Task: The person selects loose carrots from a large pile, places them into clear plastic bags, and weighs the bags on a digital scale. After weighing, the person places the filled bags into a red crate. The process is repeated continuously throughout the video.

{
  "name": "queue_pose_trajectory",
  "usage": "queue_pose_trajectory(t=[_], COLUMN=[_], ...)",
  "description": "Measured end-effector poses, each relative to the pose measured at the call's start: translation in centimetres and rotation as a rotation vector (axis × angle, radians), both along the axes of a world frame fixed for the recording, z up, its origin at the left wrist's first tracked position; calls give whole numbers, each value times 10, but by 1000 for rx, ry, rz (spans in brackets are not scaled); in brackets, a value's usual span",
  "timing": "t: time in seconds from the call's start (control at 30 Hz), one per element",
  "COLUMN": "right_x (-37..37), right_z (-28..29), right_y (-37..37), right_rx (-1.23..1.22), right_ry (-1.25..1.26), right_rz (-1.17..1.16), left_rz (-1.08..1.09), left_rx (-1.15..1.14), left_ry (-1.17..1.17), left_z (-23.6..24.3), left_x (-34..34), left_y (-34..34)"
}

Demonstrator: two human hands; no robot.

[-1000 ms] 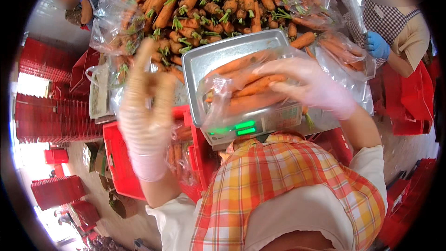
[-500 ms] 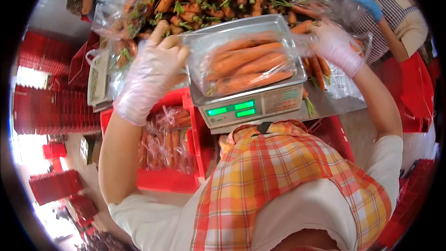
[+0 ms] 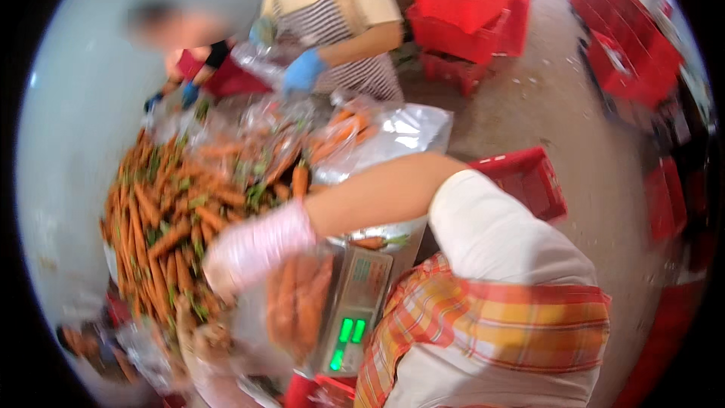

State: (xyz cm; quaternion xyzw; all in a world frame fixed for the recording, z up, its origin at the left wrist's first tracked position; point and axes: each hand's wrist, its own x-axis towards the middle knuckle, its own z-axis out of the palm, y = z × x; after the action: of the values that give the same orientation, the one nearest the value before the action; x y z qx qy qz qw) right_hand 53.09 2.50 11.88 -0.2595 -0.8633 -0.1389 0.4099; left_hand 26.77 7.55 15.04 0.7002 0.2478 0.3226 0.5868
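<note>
A clear plastic bag of carrots [image 3: 298, 306] lies on the scale [image 3: 359, 295], whose green digits are lit. My right hand [image 3: 230, 264], in a pale pinkish glove, reaches across above the bag toward the carrot pile [image 3: 162, 219]. Its fingers are hidden behind the back of the hand. Lower down, my left hand [image 3: 208, 351] is at the pile's near edge, gloved alike and smeared by motion. Clear film from the bag spreads between the two hands. Whether either hand grips it cannot be made out.
Filled bags of carrots [image 3: 343, 132] lie at the table's far end. A co-worker's blue-gloved hand [image 3: 306, 72] handles plastic there, with another person farther left. Red crates [image 3: 461, 0] are stacked beyond; one red crate [image 3: 525, 181] stands beside the table.
The view has swung to the right, so the scale and pile appear turned. My right hand has left the bag's right end and come across toward my left hand. The bag stays on the scale.
</note>
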Motion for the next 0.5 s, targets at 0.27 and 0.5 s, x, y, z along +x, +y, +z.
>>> queue_pose_trajectory(t=[0.27, 0.5], right_x=[-14, 3], right_z=[-24, -112], right_y=[-27, -39], right_rx=[-319, -1020], right_ry=[148, 595], right_rz=[-111, 183], left_rz=[-189, -161], left_rx=[-219, -275], left_ry=[46, 222], left_z=[-9, -90], left_x=[100, 19], left_y=[-37, 14])
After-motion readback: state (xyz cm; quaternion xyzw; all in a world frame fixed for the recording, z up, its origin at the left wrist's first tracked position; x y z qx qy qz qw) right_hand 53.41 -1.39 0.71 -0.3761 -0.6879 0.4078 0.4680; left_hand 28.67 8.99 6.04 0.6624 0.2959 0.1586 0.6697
